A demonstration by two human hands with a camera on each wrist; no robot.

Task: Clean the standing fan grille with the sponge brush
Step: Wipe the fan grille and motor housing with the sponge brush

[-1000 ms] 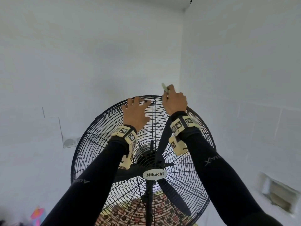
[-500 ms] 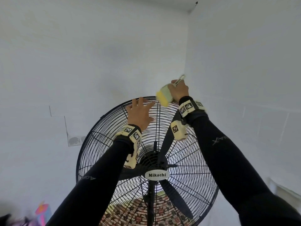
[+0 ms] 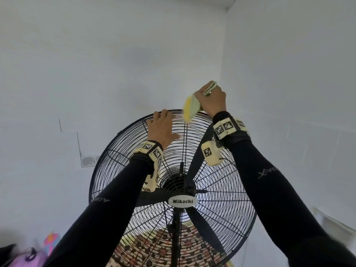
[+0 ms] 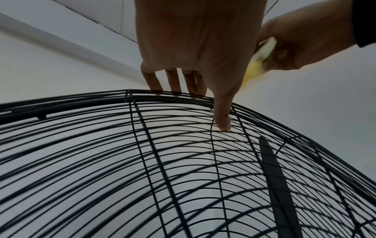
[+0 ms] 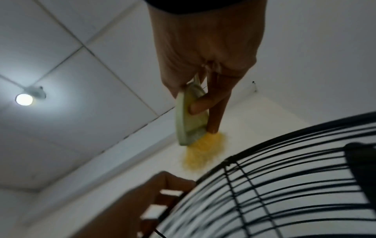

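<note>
Hanging just above the top rim of the grille (image 3: 227, 191), the brush (image 3: 189, 109) was gripped in the right hand (image 3: 212, 102), long axis tilted, sponge end down toward the rim; the left hand (image 3: 162, 130), fingers straight, was rested on that rim just beside it, nearer the grille.

Black grille (image 3: 119, 162), yellow-and-pale-green sponge brush (image 3: 189, 108), white wall (image 3: 96, 64).

Black wire fan grille (image 3: 221, 189), round, upright, concentric rings with radial spokes, "Mikachi" badge at centre, dark blades behind it. Sponge brush (image 3: 189, 108): pale green flat plastic handle, yellow sponge head pointing down, tilted, at the grille's top rim; whether they touch is unclear, head motion-blurred.
</note>
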